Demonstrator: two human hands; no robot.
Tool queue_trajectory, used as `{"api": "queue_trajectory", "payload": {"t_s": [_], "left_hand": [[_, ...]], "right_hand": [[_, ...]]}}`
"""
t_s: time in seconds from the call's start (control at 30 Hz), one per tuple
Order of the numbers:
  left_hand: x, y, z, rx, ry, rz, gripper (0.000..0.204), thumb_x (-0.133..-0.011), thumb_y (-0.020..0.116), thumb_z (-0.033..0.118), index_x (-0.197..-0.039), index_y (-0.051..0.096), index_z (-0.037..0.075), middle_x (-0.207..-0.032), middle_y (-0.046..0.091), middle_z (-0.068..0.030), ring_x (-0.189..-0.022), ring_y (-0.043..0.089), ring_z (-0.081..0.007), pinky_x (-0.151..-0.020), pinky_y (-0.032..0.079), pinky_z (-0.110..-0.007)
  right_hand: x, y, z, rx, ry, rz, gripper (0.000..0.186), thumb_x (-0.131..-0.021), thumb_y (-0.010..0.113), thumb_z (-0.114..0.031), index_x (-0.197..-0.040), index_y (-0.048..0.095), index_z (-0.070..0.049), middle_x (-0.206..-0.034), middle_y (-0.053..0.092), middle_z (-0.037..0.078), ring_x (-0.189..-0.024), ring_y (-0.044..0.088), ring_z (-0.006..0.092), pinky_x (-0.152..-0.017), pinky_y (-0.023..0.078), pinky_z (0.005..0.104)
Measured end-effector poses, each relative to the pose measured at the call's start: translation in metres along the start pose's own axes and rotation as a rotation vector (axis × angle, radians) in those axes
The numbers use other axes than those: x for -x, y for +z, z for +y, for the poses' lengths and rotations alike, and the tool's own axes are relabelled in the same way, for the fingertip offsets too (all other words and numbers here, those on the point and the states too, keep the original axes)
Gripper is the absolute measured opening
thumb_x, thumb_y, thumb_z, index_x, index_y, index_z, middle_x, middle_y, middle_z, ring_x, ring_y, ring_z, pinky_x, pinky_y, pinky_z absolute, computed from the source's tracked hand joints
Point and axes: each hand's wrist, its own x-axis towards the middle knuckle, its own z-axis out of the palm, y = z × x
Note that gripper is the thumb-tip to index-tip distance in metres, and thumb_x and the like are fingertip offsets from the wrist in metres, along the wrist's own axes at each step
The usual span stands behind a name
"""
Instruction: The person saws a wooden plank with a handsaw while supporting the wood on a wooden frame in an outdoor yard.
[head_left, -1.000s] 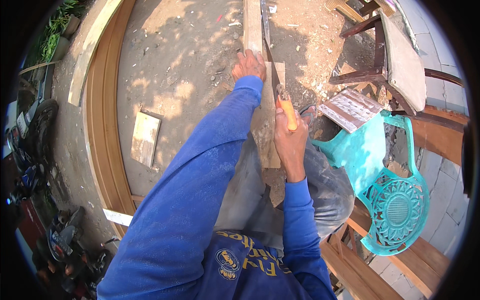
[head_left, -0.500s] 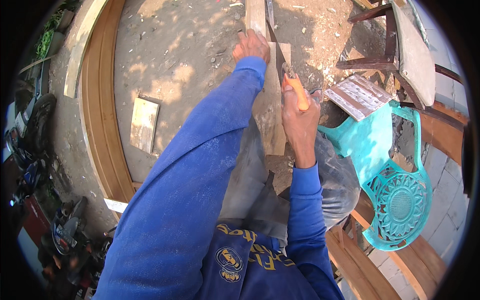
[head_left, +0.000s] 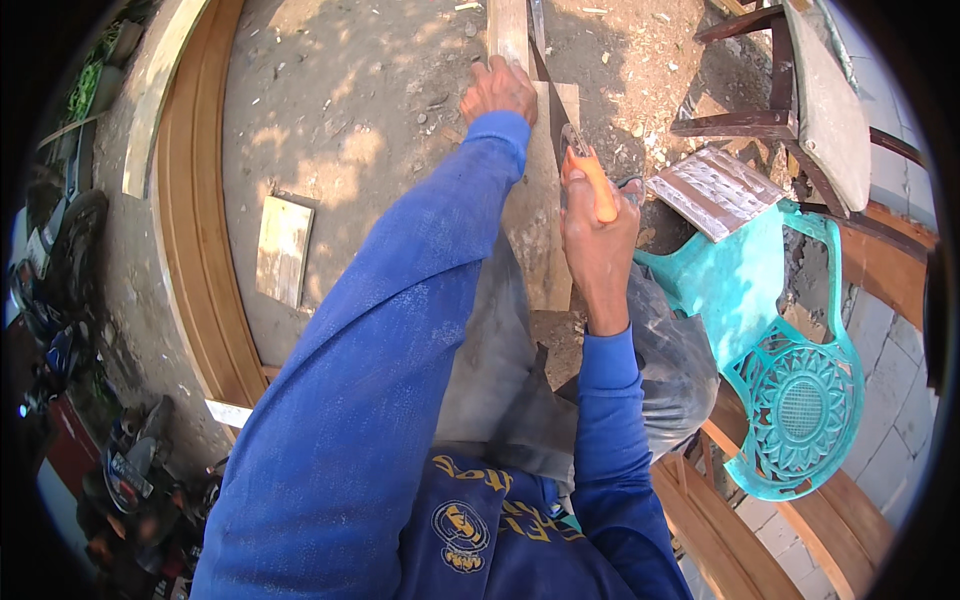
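Right hand (head_left: 600, 250) clamped round orange handle (head_left: 598, 182) of handsaw (head_left: 574, 141); blade (head_left: 552, 98) alongside plank (head_left: 509, 30). Left hand (head_left: 498, 92) over plank, finger closure unclear. Saw probably light, blade thin and springy; handle is the sound hold.

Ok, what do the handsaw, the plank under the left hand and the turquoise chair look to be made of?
Handsaw: smooth-looking orange handle, probably plastic given its bright, even colour; thin dark blade, likely metal.
Plank: pale, apparently unfinished wood, with faint lengthwise grain.
Turquoise chair: likely moulded plastic, judging by its uniform colour and patterned openwork.
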Motion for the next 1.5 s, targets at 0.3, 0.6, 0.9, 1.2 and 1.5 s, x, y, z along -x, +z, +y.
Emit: {"api": "queue_trajectory", "payload": {"t_s": [0.3, 0.6, 0.9, 1.2, 1.5], "left_hand": [[-0.004, -0.005, -0.013, -0.027, -0.010, 0.021, 0.041, -0.108, 0.046, 0.039, -0.125, 0.060, 0.005, -0.130, 0.060, -0.0249, -0.107, 0.068, -0.0520, -0.094, 0.053, -0.060], [-0.008, -0.001, -0.012, -0.026, -0.009, -0.020, 0.043, -0.108, 0.044, 0.039, -0.129, 0.060, 0.004, -0.131, 0.060, -0.0255, -0.110, 0.068, -0.0517, -0.096, 0.054, -0.060], [-0.009, 0.002, -0.024, -0.052, 0.064, 0.094, 0.038, -0.103, 0.052, 0.033, -0.118, 0.063, 0.000, -0.119, 0.063, -0.0282, -0.096, 0.072, -0.0525, -0.088, 0.057, -0.060], [-0.012, -0.008, -0.026, -0.039, -0.021, -0.016, 0.040, -0.106, 0.047, 0.037, -0.124, 0.061, 0.004, -0.130, 0.061, -0.0248, -0.109, 0.068, -0.0523, -0.095, 0.054, -0.062], [-0.007, -0.007, -0.019, 0.007, 0.003, 0.003, 0.039, -0.105, 0.049, 0.036, -0.122, 0.062, 0.003, -0.127, 0.061, -0.0264, -0.106, 0.067, -0.0546, -0.095, 0.051, -0.063]], "right_hand": [[0.193, -0.096, -0.029, 0.155, 0.073, -0.116, 0.039, -0.100, 0.059, -0.026, -0.115, 0.070, 0.008, -0.077, 0.065, 0.010, -0.062, 0.060, 0.0159, -0.061, 0.048, 0.0313], [0.012, 0.003, 0.003, 0.047, -0.039, -0.026, 0.021, -0.099, 0.063, -0.014, -0.092, 0.067, 0.006, -0.070, 0.062, 0.021, -0.059, 0.061, 0.0320, -0.060, 0.046, 0.0429], [0.177, -0.081, -0.016, 0.068, 0.026, -0.101, 0.037, -0.103, 0.056, -0.021, -0.124, 0.067, 0.008, -0.073, 0.062, 0.004, -0.060, 0.055, 0.0089, -0.060, 0.045, 0.0267], [0.056, -0.007, 0.000, 0.025, 0.043, -0.064, 0.024, -0.102, 0.061, -0.017, -0.098, 0.069, 0.006, -0.070, 0.062, 0.009, -0.060, 0.057, 0.0156, -0.058, 0.045, 0.0342], [0.122, -0.051, 0.000, 0.086, 0.008, -0.085, 0.033, -0.102, 0.058, -0.024, -0.109, 0.066, 0.008, -0.074, 0.063, 0.009, -0.059, 0.053, 0.0119, -0.058, 0.044, 0.0320]]}}
